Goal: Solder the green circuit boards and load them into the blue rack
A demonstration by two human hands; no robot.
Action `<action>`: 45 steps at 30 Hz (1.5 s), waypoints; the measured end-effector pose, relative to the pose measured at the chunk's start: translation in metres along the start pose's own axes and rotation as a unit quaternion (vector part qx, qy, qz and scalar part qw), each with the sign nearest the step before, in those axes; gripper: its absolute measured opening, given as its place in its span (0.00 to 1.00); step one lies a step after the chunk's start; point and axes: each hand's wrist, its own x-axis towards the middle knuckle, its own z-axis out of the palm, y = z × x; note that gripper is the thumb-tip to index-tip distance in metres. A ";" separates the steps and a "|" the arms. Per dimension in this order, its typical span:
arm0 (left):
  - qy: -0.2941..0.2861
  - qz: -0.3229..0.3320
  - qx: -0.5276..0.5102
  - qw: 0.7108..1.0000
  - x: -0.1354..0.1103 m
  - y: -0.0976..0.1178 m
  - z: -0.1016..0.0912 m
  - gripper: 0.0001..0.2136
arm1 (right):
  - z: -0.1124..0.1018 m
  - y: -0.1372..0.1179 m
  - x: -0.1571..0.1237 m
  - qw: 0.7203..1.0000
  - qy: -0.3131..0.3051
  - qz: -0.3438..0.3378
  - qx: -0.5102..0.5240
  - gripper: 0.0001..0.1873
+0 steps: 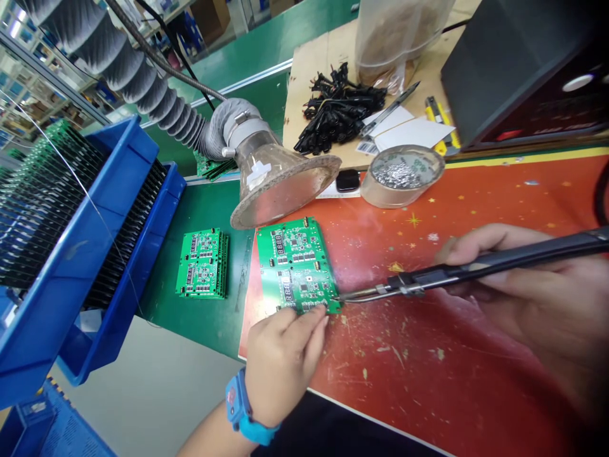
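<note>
- From where I stand, the circuit board (297, 270) lies on the table (404, 362), just on the near side of the hood (278, 184).
- The left hand (283, 362) is bent over the board's near edge, fingertips down on it; I can't tell whether they pinch or only press. If that hold is light, the board could slide or pivot.
- The right hand (528, 298), to the right of the hood, is closed around a soldering iron (447, 273). Its tip is at the board's corner, though I can't make out whether it touches.
- That tip is very near the left fingertips, so if it is hot, one twitch could mean a burn.
- Holding it too long in one spot could scorch the board; too much solder could join neighbouring points.
- The hood's rim is close to the board's far edge, so a careless lift could knock it.
- Right of the hood, a round holder (385, 194) has metal scraps (399, 174) inside; bumped, it could scatter bits onto the board.
</note>
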 end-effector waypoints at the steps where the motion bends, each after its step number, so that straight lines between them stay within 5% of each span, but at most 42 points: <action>1: 0.000 0.001 0.005 1.000 0.001 0.000 0.001 0.10 | -0.001 0.001 0.000 1.000 0.000 -0.002 0.000 0.05; 10: 0.017 0.016 0.024 0.999 0.003 0.000 -0.001 0.10 | 0.003 -0.001 -0.002 1.000 0.001 0.004 0.004 0.04; 16: -0.005 -0.059 0.048 0.997 0.009 -0.019 -0.021 0.15 | 0.004 -0.006 -0.004 0.999 0.032 0.009 0.012 0.04; 29: -0.122 0.089 0.047 0.987 0.028 -0.037 -0.031 0.15 | -0.007 0.007 -0.002 0.999 -0.042 -0.032 0.011 0.08; 45: -0.118 0.064 -0.002 0.991 0.026 -0.038 -0.028 0.15 | -0.011 0.009 0.002 0.999 -0.035 -0.024 0.006 0.08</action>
